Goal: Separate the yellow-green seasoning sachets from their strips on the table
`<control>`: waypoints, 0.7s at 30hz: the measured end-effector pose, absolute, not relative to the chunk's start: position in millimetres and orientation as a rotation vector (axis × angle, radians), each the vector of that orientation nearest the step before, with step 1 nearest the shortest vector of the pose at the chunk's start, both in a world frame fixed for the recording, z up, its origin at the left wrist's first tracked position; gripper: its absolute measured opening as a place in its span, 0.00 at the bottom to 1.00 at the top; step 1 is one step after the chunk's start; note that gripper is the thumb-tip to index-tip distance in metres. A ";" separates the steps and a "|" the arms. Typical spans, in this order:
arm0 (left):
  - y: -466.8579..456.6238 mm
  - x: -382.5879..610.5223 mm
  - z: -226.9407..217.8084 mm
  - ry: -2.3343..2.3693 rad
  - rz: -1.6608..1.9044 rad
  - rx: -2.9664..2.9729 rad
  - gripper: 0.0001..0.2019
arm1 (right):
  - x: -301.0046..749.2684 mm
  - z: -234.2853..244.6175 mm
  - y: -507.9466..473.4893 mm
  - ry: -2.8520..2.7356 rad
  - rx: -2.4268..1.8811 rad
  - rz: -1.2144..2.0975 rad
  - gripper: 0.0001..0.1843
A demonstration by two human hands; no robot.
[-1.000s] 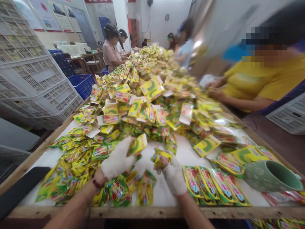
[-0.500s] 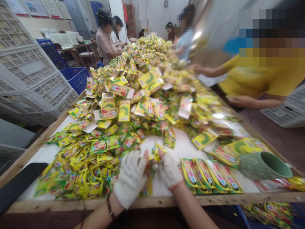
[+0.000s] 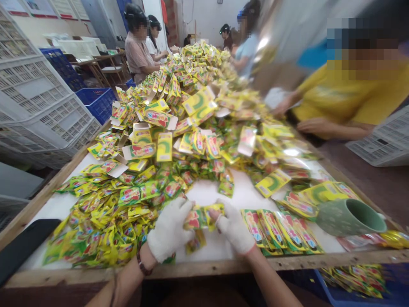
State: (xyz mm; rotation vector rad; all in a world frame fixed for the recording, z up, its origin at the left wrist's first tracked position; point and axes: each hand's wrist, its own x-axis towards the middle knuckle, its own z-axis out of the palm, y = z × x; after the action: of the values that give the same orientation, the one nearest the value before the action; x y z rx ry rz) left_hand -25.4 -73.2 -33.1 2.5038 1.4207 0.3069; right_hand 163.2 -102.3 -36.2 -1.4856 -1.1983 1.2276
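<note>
Left hand (image 3: 171, 232), in a white knit glove with bare fingertips visible, pinches a small glossy yellow-green sachet with red print (image 3: 194, 219) just above the white tabletop (image 3: 241, 183), near its front edge. Right hand (image 3: 235, 230), similar white glove with an orange-red cuff edge, has thumb and fingers closed on a small yellow foil piece (image 3: 214, 212). Both held pieces meet between the hands; cannot tell if they are joined or two separate packs. Hands apart from each other, level, fingertips facing inward. Dark bead-like bracelet (image 3: 142, 261) on left wrist. Another yellow sachet (image 3: 196, 243) under the held one, blurred. Left of left hand: loose spread of yellow-green foil sachets (image 3: 105, 228), reaching close to the glove. Right of right hand: row of flat yellow-green printed packs (image 3: 283, 230), side by side, slanted. Beyond the row, a pale green floral cup (image 3: 334, 217), opening visible; standing or lying, cannot tell. Big heap of yellow cardboard cartons (image 3: 198, 104) and sachets behind, filling the middle of the table. Black flat object (image 3: 28, 247) at left corner. Wooden rim (image 3: 211, 270) runs along the front. Blue plastic crate (image 3: 326, 290) with packs, below table, right. Co-worker in yellow shirt (image 3: 348, 104) at the right side.
</note>
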 end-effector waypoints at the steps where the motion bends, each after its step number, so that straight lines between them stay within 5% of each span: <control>1: -74.1 -25.3 -32.9 1.391 0.268 2.543 0.25 | 164.7 -35.7 -101.3 -1.302 -1.490 1.208 0.11; 10: -83.4 -15.4 -46.3 1.424 0.523 2.333 0.22 | 143.8 -40.9 -98.6 -1.652 -1.680 0.611 0.07; 21: -84.6 -23.4 -51.5 1.373 0.493 2.661 0.26 | 173.0 -24.9 -97.3 -1.445 -1.483 1.261 0.05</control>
State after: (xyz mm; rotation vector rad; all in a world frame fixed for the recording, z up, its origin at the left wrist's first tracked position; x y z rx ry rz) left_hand -23.4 -84.6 -51.5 2.6608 1.3733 0.4930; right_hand 173.0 -97.3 -24.9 -1.4832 -1.4450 1.2609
